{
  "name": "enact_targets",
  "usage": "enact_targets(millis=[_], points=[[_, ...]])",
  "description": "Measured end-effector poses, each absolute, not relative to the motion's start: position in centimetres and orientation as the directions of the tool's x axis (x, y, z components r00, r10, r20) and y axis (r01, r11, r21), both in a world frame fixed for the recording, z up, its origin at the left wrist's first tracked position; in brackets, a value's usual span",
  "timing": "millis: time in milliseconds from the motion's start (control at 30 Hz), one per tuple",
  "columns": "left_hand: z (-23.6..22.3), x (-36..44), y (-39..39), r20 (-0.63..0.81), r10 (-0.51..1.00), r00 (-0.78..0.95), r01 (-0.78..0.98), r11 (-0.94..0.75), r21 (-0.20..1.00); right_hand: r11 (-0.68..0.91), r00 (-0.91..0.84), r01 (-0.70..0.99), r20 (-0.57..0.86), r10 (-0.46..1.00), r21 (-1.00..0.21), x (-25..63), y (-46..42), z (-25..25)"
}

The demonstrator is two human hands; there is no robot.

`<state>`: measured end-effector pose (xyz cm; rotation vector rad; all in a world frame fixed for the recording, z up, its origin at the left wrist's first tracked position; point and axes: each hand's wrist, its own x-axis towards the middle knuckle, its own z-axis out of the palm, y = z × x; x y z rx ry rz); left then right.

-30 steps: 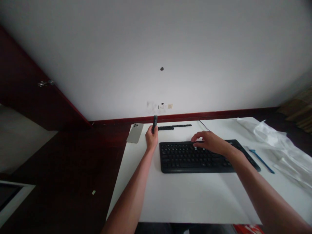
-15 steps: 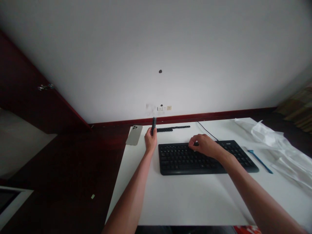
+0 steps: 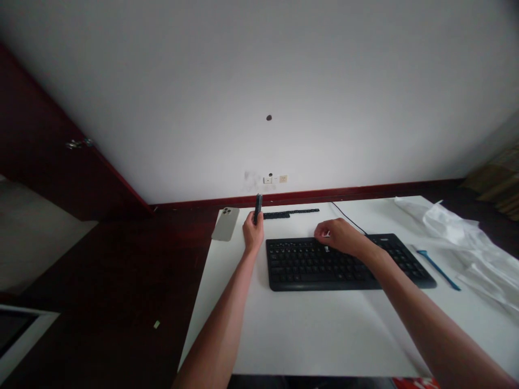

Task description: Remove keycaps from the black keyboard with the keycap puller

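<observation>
Some keyboard (image 3: 300,265) is hiding behind my right hand (image 3: 337,236), can't tell if it's pinching; left hand (image 3: 253,236) is clutching a black bar (image 3: 258,204). Smartphone (image 3: 225,225) is lying at the keyboard's 10 o'clock, blue tool (image 3: 439,270) at 3.

Right hand (image 3: 339,235) over keyboard (image 3: 308,267), left hand (image 3: 253,233) gripping object (image 3: 258,203) (dark)

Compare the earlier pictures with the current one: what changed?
The right hand shifted slightly left over the keyboard and curled tighter; whether it took hold of anything is unclear. The left hand still holds the black object; phone and blue stick stayed put.
</observation>
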<state>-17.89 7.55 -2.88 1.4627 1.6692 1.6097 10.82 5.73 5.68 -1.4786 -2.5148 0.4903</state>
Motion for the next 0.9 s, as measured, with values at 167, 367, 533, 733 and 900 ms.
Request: enact_targets(millis=[167, 367, 533, 733, 900], points=[[-2.8, -17.9, 7.6, 0.347, 0.854, -0.388, 0.387, -0.191, 0.902, 0.442, -0.498, 0.819, -0.07, 0.865, -0.365, 10.8, 7.0, 6.1], [-2.7, -17.8, 7.5, 0.34, 0.859, -0.384, 0.384, -0.186, 0.905, 0.458, -0.521, 0.782, -0.039, 0.853, -0.423, 11.2, 6.4, 5.7], [-2.7, -17.9, 7.5, 0.338, 0.858, -0.386, 0.383, -0.184, 0.905, 0.422, -0.496, 0.786, -0.053, 0.867, -0.451, 11.2, 5.8, 5.9], [-2.6, -17.9, 7.5, 0.345, 0.857, -0.384, 0.389, -0.189, 0.902, 0.378, -0.459, 0.797, -0.066, 0.886, -0.471, 12.2, 6.3, 5.4], [-2.5, -17.8, 7.5, 0.344, 0.856, -0.387, 0.389, -0.187, 0.902, 0.395, -0.439, 0.837, -0.035, 0.898, -0.379, 12.1, 5.8, 5.3]])
